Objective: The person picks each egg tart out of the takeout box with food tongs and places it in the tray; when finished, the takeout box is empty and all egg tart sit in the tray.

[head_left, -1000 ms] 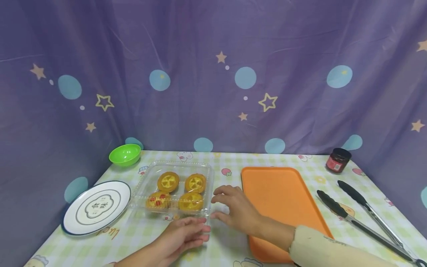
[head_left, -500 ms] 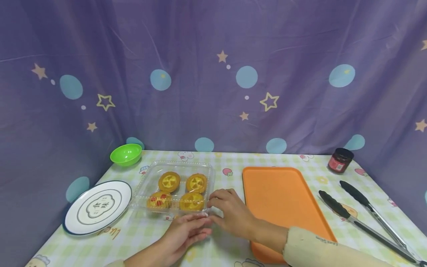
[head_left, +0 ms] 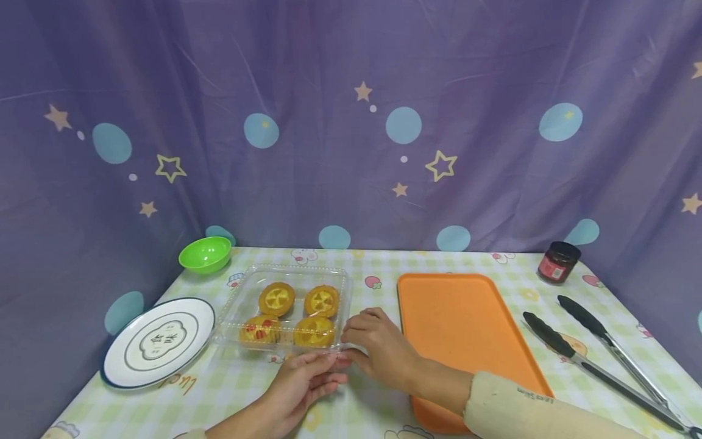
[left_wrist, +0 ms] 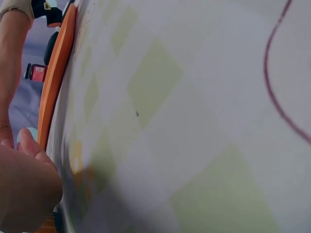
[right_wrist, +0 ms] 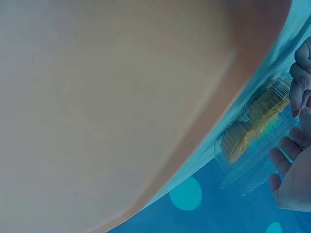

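Note:
A clear plastic clamshell box point(head_left: 233, 308) with its lid down holds several egg tarts point(head_left: 276, 299), one topped with red pieces. At its near right corner, my left hand point(head_left: 296, 390) pinches the rim between thumb and fingers. From the right, my right hand point(head_left: 381, 350) meets it there, thumb and curled fingers on the same corner. Both sets of fingertips nearly touch and partly cover the corner. The right wrist view shows the box point(right_wrist: 248, 170) beyond the tray, with the fingers beside it. In the left wrist view, my left hand point(left_wrist: 29, 187) shows from behind, low over the tablecloth.
An orange tray point(head_left: 455, 329) lies right of the box, under my right forearm. Black-tipped tongs point(head_left: 609, 372) and a dark-lidded jar point(head_left: 558, 263) are farther right. A white plate point(head_left: 189, 353) is at left, a green bowl point(head_left: 205, 256) behind it. A purple curtain point(head_left: 351, 201) encloses the table.
My right hand has moved left and down onto the box's near right corner, and my left fingers have closed in there too. Over the last half second both hands barely move.

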The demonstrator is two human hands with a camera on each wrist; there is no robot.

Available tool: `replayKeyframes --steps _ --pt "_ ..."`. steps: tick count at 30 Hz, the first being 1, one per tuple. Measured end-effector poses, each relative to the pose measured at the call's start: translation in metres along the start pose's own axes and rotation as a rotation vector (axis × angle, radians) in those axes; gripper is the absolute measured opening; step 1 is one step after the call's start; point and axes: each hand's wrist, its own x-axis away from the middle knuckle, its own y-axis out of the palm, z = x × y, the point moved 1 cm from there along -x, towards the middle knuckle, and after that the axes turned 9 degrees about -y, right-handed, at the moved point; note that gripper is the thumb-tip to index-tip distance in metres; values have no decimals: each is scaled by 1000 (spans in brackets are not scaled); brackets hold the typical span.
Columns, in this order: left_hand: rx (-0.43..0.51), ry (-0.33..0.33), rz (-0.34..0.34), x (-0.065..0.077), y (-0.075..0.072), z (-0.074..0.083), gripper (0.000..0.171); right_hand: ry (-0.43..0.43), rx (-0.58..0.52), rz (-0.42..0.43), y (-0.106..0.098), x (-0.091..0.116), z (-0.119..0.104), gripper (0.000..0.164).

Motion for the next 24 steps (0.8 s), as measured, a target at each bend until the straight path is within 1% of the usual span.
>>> replayKeyframes --steps 5,14,18,21,24 --pt "6 2 17 0 1 0 36 -49 -18 16 -1 -3 1 10" --pt "18 -11 49 -1 4 -2 34 -81 -25 13 -1 -4 2 11" --pt "23 -18 62 -2 5 -1 34 -96 -70 27 -1 -4 2 10" --pt "25 -18 69 -2 5 -1 33 -123 -88 36 -1 -3 3 11" --pt "20 -11 72 -2 5 -2 32 -172 -66 44 0 -3 4 13"
